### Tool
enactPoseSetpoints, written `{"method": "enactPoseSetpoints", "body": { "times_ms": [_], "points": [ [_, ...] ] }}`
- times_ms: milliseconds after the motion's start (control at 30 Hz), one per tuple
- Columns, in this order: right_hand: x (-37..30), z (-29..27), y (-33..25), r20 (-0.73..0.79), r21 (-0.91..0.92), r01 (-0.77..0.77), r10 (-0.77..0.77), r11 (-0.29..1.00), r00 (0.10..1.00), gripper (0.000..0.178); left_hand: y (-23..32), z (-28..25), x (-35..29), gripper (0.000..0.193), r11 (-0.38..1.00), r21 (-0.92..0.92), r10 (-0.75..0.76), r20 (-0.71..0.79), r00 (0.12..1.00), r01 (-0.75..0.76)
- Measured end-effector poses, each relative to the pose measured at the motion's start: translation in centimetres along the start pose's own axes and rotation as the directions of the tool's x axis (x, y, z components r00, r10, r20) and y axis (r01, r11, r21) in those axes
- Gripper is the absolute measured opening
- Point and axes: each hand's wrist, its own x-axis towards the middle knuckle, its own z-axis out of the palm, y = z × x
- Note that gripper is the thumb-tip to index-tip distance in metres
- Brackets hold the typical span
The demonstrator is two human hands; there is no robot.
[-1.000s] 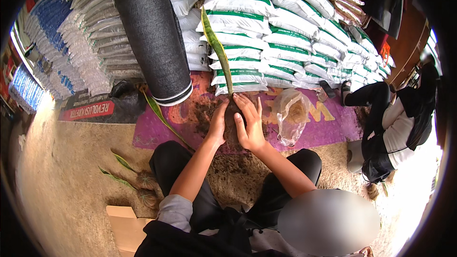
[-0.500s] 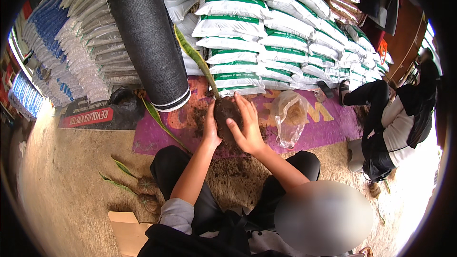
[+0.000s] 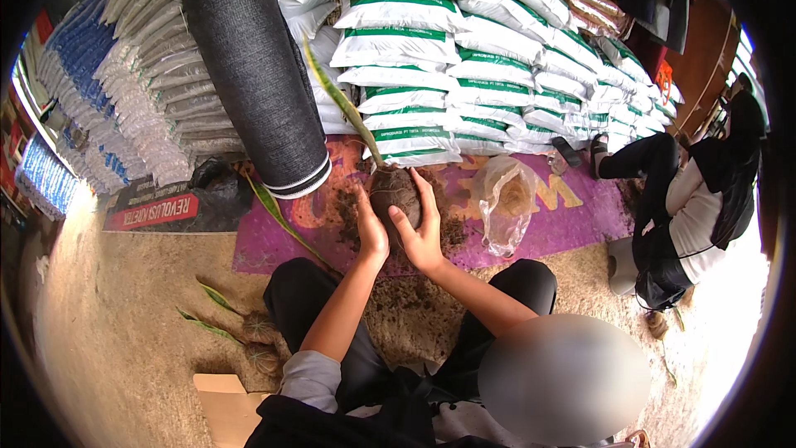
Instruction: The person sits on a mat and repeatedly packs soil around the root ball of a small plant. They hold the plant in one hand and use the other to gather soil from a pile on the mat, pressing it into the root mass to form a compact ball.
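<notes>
A dark, rounded soil ball (image 3: 393, 192) sits between my two cupped palms, above the purple banner. From its top rises one long snake plant leaf (image 3: 338, 101), green with yellow edges and leaning to the left. My left hand (image 3: 372, 231) presses the ball's left side. On the right side lies my right hand (image 3: 423, 231), its thumb across the near face and its fingers along the far edge. Loose dark soil (image 3: 453, 234) is scattered on the banner around and under the hands. The underside of the ball is hidden.
A clear plastic bag (image 3: 507, 209) of brown material stands to the right on the purple banner (image 3: 572, 220). A black mesh roll (image 3: 253, 66) leans before stacked white sacks (image 3: 406, 50). Wrapped plant balls (image 3: 260, 340) lie left, near cardboard (image 3: 225, 406). Another person (image 3: 692, 199) crouches right.
My hands have slid slightly down and toward me around the soil ball, leaving more of its top showing. The view has shifted a little.
</notes>
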Motion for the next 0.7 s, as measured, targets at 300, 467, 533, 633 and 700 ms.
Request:
{"method": "enactPoseSetpoints", "body": {
  "times_ms": [300,467,533,633,700],
  "points": [
    [-0.4,-0.3,-0.3,0.158,-0.252,0.112,-0.073,0.961,0.985,0.068,1.6,0.8,-0.4,0.049,1.0,0.002,0.018,0.016,1.0,-0.018],
    [1.1,-1.0,-1.7,0.173,-0.327,0.137,-0.083,0.935,0.981,0.075,2.1,1.1,-0.4,0.051,0.998,-0.06,-0.037,-0.006,0.999,0.036],
    [1.3,-1.0,-2.1,0.203,-0.331,0.159,-0.095,0.93,0.975,0.07,2.1,1.2,-0.6,0.052,0.999,0.037,-0.013,0.009,1.0,0.013],
    [1.0,-0.9,-1.6,0.194,-0.325,0.215,-0.158,0.921,0.968,0.061,-0.5,0.1,0.6,0.055,0.986,-0.145,-0.076,0.024,0.997,0.079],
    [0.7,-0.7,-1.4,0.155,-0.303,0.255,-0.216,0.918,0.964,0.058,-1.5,-1.1,0.8,0.057,0.991,-0.102,-0.08,0.088,0.993,0.088]
  ]
}}
